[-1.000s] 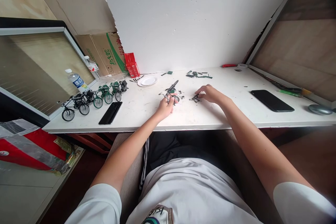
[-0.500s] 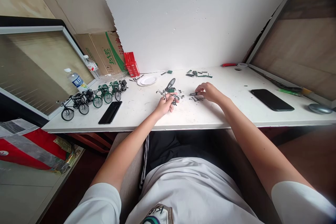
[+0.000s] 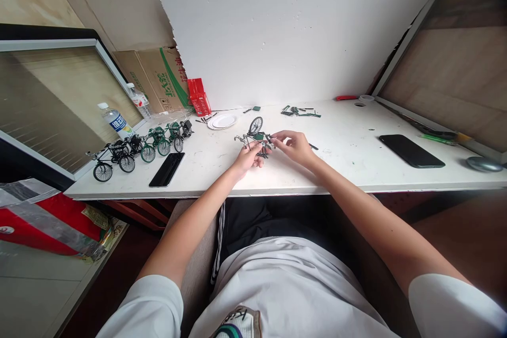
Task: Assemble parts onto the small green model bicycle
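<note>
My left hand (image 3: 249, 156) is closed around a partly built miniature bicycle (image 3: 256, 125), tilted with one spoked wheel raised. Dark frame and handlebar pieces and a green part show around its fingers. Close on the right, my right hand (image 3: 291, 145) pinches a small dark part (image 3: 269, 138) against or just beside the bicycle; whether they touch I cannot tell. A thin dark piece (image 3: 313, 146) lies on the table past the right hand. Other small loose pieces are mostly hidden behind that hand.
Several finished miniature bicycles (image 3: 161, 146) stand at the left, beside a black phone (image 3: 167, 170). Loose green and black parts (image 3: 300, 111) lie toward the back. White paper plates (image 3: 222, 122) and a red box (image 3: 199, 97) are back left. Another phone (image 3: 412, 151) and a mouse (image 3: 484, 164) lie right.
My right hand has moved left from the loose parts on the table to the bicycle, bringing a small dark part. The left hand keeps its hold, almost still.
</note>
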Demonstrator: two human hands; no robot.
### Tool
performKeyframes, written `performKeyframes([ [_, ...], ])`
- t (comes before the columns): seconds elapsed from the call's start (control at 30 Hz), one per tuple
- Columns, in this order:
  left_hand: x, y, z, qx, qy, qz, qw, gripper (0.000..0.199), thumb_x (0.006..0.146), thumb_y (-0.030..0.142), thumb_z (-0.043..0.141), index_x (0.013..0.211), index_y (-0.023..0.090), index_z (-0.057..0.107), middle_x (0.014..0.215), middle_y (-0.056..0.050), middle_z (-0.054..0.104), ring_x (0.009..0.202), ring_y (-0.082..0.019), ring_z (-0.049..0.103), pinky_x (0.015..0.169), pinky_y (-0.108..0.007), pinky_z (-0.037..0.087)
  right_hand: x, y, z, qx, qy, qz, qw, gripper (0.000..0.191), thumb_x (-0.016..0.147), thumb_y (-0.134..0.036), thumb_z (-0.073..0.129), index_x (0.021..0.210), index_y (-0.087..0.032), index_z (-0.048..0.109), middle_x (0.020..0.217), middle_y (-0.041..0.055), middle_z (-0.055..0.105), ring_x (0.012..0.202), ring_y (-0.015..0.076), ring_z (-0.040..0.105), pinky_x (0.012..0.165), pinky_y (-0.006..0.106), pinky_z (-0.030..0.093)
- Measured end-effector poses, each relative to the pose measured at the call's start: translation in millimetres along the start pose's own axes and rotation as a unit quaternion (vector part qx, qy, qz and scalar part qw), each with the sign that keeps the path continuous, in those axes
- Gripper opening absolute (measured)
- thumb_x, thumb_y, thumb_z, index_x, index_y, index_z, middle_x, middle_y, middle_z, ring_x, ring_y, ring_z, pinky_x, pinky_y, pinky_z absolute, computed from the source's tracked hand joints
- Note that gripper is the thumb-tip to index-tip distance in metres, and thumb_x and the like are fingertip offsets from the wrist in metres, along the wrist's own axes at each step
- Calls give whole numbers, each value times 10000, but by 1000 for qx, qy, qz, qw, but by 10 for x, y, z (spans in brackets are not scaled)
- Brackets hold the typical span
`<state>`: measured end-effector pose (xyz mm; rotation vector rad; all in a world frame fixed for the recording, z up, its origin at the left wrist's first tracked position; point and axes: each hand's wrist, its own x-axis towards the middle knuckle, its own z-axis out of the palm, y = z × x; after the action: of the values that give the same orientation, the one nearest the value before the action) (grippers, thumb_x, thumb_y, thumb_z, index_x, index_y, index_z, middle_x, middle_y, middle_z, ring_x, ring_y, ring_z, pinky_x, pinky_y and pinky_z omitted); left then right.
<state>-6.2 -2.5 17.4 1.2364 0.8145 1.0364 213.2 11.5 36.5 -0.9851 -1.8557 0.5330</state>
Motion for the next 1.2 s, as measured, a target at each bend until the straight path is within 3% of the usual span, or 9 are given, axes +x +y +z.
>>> performKeyframes([
  [0.1, 23, -26, -2, 2, 7, -3, 1000, 269, 1046, 390, 634, 1176, 154, 638, 1033, -100, 793, 471, -60, 591, 472, -219, 370, -66, -42, 123, -15, 11, -24, 1000, 323, 1006, -495, 713, 1076, -222, 870, 1091, 110, 848, 1001, 280, 771, 654, 328, 554],
  [0.3, 64, -75, -32, 16, 1, -10, 1000, 289, 1028, 423, 667, 1128, 153, 639, 960, -89, 786, 474, -66, 596, 472, -219, 357, -115, -1, 175, -3, 62, -32, 998, 266, 987, -442, 745, 1102, -240, 874, 1104, 100, 855, 1029, 281, 794, 700, 345, 604],
  [0.43, 71, -101, -67, 11, -1, -14, 1000, 293, 1016, 428, 682, 1123, 159, 630, 934, -68, 761, 476, -69, 596, 471, -221, 354, -126, -11, 174, -4, 27, -41, 999, 252, 981, -416, 742, 1113, -244, 870, 1091, 91, 854, 1038, 286, 791, 693, 348, 611],
  [0.6, 71, -104, -69, -13, 30, -27, 999, 309, 990, 410, 731, 1150, 176, 610, 852, -10, 684, 481, -87, 609, 494, -235, 409, -124, -45, 169, 33, -23, -5, 999, 298, 1005, -459, 692, 1096, -230, 858, 1160, 100, 839, 1054, 288, 778, 666, 330, 604],
  [0.7, 71, -92, -48, -12, 36, -27, 999, 315, 981, 405, 753, 1135, 170, 611, 821, 8, 649, 476, -82, 607, 475, -225, 384, -120, -34, 174, 45, -24, 12, 999, 355, 994, -528, 712, 1086, -213, 845, 1100, 107, 836, 988, 270, 773, 650, 316, 585],
  [0.83, 64, -72, -27, -3, 36, -28, 999, 311, 989, 409, 750, 1117, 157, 619, 847, 1, 657, 481, -71, 620, 463, -211, 369, -111, 12, 176, 55, -33, 18, 998, 555, 937, -572, 776, 1361, -214, 763, 983, 86, 810, 863, 240, 741, 593, 308, 552],
  [1.0, 50, -61, -18, -2, 35, -30, 999, 318, 1005, 404, 729, 1166, 154, 618, 878, -14, 679, 501, -87, 659, 477, -211, 406, -91, 24, 153, 102, -14, 42, 994, 562, 879, -627, 828, 1235, -193, 814, 941, 89, 802, 859, 239, 731, 653, 338, 577],
  [1.2, 55, -70, -5, 15, 37, -26, 999, 286, 1018, 393, 711, 1139, 145, 636, 921, -45, 724, 499, -82, 656, 472, -215, 404, -74, -56, 110, 217, -23, 108, 970, 661, 746, -687, 926, 1168, -193, 806, 836, 53, 777, 657, 170, 671, 666, 362, 615],
])
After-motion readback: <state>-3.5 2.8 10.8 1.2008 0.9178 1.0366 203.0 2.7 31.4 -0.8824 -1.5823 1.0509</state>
